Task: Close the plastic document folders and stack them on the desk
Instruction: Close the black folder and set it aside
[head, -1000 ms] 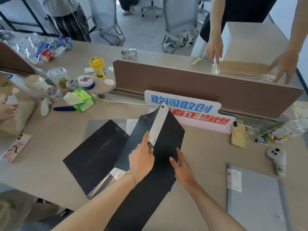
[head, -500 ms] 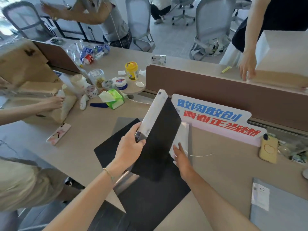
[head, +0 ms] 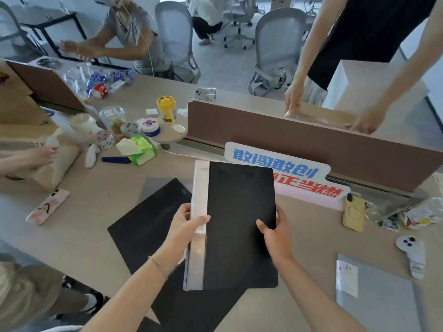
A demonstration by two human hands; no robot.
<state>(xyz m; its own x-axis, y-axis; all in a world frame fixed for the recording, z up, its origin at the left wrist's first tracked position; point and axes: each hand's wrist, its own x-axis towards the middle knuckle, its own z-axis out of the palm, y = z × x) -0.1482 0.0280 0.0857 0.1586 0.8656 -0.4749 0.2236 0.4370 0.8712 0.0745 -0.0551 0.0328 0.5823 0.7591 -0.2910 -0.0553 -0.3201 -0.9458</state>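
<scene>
**Closed black folder held in both hands above the desk**

The left hand (head: 188,224) is clamped on the pale, translucent spine edge of a closed black plastic document folder with a white spine strip (head: 239,224), thumb laid across the front of the spine and fingers wrapped behind it. The right hand (head: 275,233) grips the folder's opposite long edge, thumb on the black front cover and fingers behind. The folder lies between the two hands, shut flat and lifted off the light wooden desk (head: 96,236), its far end tilted away from the person.

Directly beneath the hands and reaching out to the left of the left hand lies a second black plastic folder (head: 148,221), flat on the desk, its cover spread out. To the right of the right hand, well apart from it, a grey translucent plastic folder with a white label (head: 378,295) rests flat near the desk's near edge. Beyond the right hand, a yellow phone (head: 353,213) lies on the desk, and past the held folder's far end stands a white sign with blue and red characters (head: 287,176) against the brown desk divider (head: 311,144).
</scene>
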